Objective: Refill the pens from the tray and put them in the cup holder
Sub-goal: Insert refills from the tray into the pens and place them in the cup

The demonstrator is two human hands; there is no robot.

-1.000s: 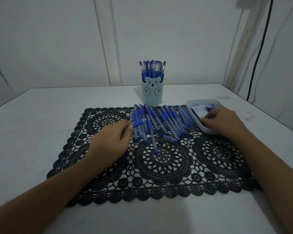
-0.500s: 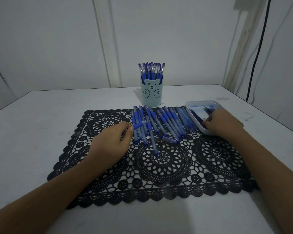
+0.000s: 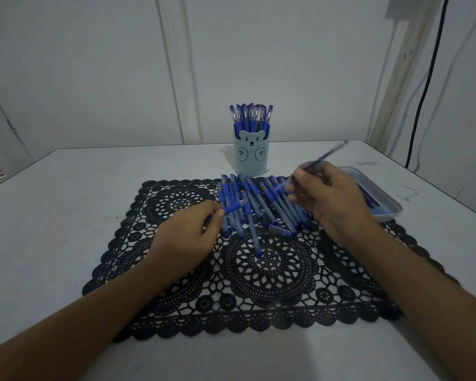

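the right grip (image 3: 330, 193) pinches a thin refill (image 3: 327, 155); the left grip (image 3: 187, 235) holds a pen (image 3: 232, 208). line the refill up with the pen's hole, then slide it in slowly.

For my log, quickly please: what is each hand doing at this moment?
Left hand: holding a blue pen.
Right hand: holding a thin refill, blurred.

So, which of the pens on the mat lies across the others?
The pen that the left hand pinches: it lies crosswise over the left end of the row, while the other pens run side by side toward the cup holder.
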